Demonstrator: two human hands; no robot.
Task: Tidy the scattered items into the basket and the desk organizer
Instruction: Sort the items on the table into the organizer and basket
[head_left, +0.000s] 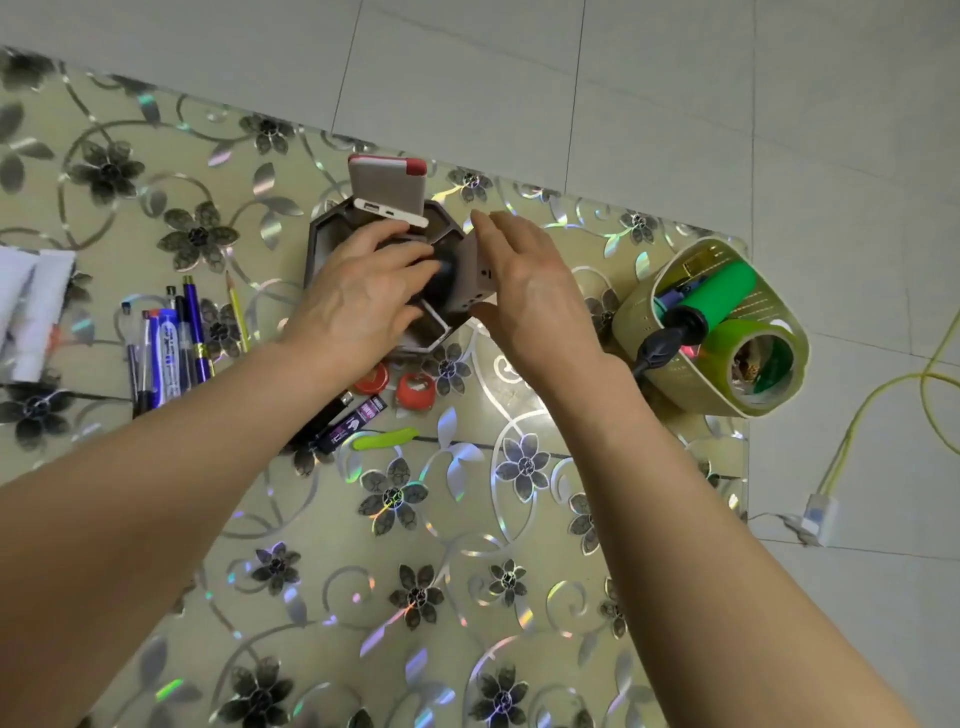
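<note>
Head view looks down on a brown hexagonal desk organizer (441, 228) of hard plastic, standing near the far edge of the table (415, 571). A flat white power bank with a red cap (387, 187) stands upright in its far compartment. The left hand (358, 296) lies over the organizer's top, fingers curled round a dark rounded object (447, 278) that is mostly hidden, so its kind cannot be told. The right hand (524, 280) hovers just beside the organizer's right wall, fingers straight and loose, holding nothing.

Right of the hands sits a pale oval basket (649, 296) with smooth walls; inside are a glossy green cylinder (722, 291), a roll of clear tape (763, 358) and a black cable (657, 348) hanging over its rim.

Left of the organizer lies a bundle of pens (166, 348) with a yellow pencil (238, 312) beside them. Nearer the person lie two small red caps (415, 389), a dark printed stick (353, 421) and a lime-green plastic strip (384, 437). The table wears a shiny cloth with black flowers and silver swirls.
</note>
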